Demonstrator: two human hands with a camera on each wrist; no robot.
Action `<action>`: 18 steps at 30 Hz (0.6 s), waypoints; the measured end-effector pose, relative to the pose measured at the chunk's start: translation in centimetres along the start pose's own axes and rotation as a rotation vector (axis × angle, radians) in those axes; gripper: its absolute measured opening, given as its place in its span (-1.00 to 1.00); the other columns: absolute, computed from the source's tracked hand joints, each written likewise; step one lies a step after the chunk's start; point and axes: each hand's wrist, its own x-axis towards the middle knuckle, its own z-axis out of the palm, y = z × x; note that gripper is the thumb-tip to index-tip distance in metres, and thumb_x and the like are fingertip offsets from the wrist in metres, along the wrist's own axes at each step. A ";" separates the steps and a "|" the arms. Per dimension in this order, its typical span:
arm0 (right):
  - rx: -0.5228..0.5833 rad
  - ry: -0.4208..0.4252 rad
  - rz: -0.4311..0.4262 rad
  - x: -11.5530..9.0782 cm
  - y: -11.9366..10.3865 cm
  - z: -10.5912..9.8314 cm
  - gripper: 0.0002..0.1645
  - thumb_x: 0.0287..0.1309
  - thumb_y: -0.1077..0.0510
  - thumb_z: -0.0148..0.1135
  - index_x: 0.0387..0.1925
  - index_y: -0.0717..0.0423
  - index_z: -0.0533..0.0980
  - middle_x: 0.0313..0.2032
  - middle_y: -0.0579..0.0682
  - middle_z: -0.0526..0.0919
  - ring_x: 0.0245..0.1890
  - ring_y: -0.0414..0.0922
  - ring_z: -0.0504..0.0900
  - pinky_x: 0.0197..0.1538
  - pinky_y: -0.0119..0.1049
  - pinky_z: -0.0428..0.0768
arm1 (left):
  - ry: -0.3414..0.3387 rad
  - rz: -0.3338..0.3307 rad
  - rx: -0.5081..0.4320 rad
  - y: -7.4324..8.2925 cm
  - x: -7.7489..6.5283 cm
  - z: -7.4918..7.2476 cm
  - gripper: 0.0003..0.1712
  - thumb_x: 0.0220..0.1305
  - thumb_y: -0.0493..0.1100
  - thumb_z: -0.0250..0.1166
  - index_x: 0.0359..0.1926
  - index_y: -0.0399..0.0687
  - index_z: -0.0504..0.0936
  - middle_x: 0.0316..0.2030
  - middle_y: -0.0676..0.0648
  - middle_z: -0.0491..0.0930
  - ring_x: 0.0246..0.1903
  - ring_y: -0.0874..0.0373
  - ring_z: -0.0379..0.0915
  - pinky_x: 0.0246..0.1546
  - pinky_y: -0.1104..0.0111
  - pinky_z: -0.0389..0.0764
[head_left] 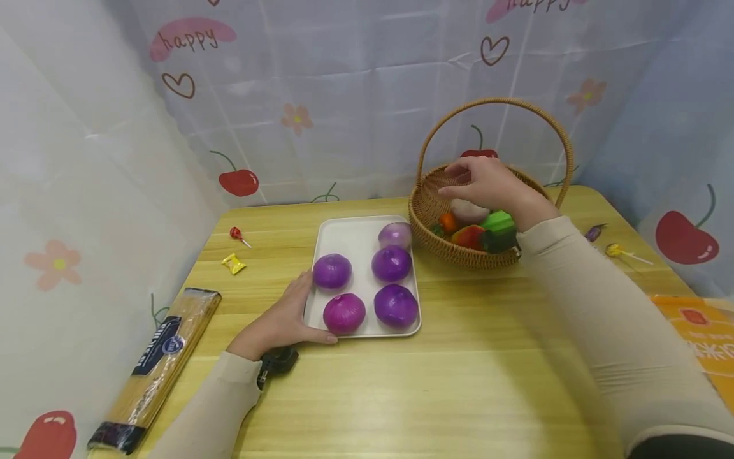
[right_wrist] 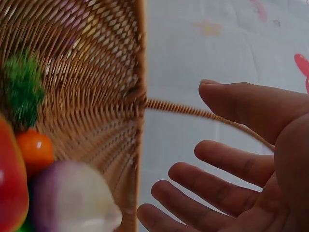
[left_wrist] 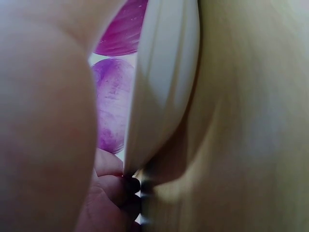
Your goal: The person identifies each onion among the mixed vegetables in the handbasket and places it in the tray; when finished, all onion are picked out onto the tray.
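My left hand (head_left: 281, 322) holds the front left corner of a white tray (head_left: 358, 231), its thumb along the front edge and its fingers at the left side. Several purple onions sit on the tray, among them a magenta one (head_left: 344, 313) near that thumb and a paler one (head_left: 395, 236) at the back right. My right hand (head_left: 484, 185) hovers over a wicker basket (head_left: 459, 256), fingers loosely spread and holding nothing. In the basket lie a white-and-purple turnip-like vegetable (right_wrist: 75, 198), a small orange fruit (right_wrist: 36, 152), a red-yellow fruit (head_left: 470, 237) and a green vegetable (head_left: 500, 226).
The basket's tall handle (head_left: 493, 101) arches behind my right hand. A pack of noodles (head_left: 157, 366), a red lollipop (head_left: 236, 233) and a yellow candy (head_left: 233, 263) lie at the left. On the right are a purple candy (head_left: 594, 233), a yellow lollipop (head_left: 616, 250) and an orange bag (head_left: 702, 338).
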 end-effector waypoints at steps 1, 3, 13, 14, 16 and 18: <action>0.002 -0.003 0.016 -0.1 0.4 -0.2 -0.23 0.41 -0.13 0.38 0.41 0.28 0.45 0.32 0.31 0.51 0.30 0.26 0.47 0.34 0.22 0.41 | 0.000 0.000 0.001 0.0 0.0 0.0 0.71 -0.21 0.46 0.69 0.72 0.23 -0.27 0.67 0.04 -0.16 0.62 -0.08 -0.33 0.55 -0.07 -0.23; 0.015 -0.009 0.050 -0.2 1.1 -0.7 -0.19 0.41 -0.17 0.37 0.43 0.28 0.43 0.37 0.31 0.46 0.33 0.26 0.43 0.35 0.23 0.38 | 0.000 0.002 0.004 0.0 0.0 0.0 0.71 -0.21 0.46 0.69 0.72 0.22 -0.27 0.67 0.04 -0.16 0.62 -0.07 -0.33 0.55 -0.06 -0.23; 0.012 -0.043 0.129 -1.2 3.5 -1.9 -0.05 0.43 -0.25 0.31 0.49 0.35 0.30 0.39 0.39 0.37 0.31 0.31 0.38 0.32 0.30 0.36 | 0.001 0.000 0.001 0.0 -0.2 0.1 0.71 -0.21 0.45 0.70 0.72 0.19 -0.26 0.67 0.02 -0.16 0.62 -0.09 -0.33 0.55 -0.09 -0.23; 0.004 -0.043 0.129 -1.2 3.6 -1.9 -0.05 0.43 -0.24 0.31 0.49 0.36 0.30 0.38 0.40 0.38 0.30 0.32 0.39 0.32 0.30 0.36 | 0.002 0.000 0.001 0.0 -0.2 0.0 0.71 -0.22 0.45 0.70 0.72 0.19 -0.26 0.67 0.02 -0.16 0.62 -0.09 -0.33 0.55 -0.09 -0.23; 0.002 -0.046 0.136 -1.2 3.6 -2.0 -0.05 0.42 -0.24 0.32 0.49 0.35 0.29 0.37 0.40 0.38 0.29 0.31 0.39 0.31 0.30 0.37 | 0.002 -0.003 0.003 0.1 -0.2 0.0 0.72 -0.22 0.45 0.69 0.72 0.20 -0.26 0.67 0.02 -0.16 0.62 -0.10 -0.33 0.55 -0.10 -0.23; -0.004 -0.043 0.134 -1.1 3.7 -2.0 -0.05 0.42 -0.23 0.33 0.48 0.36 0.29 0.36 0.41 0.39 0.28 0.32 0.40 0.30 0.30 0.37 | 0.004 -0.001 0.003 0.1 -0.2 0.0 0.72 -0.22 0.46 0.69 0.72 0.20 -0.26 0.67 0.01 -0.16 0.62 -0.10 -0.32 0.55 -0.10 -0.23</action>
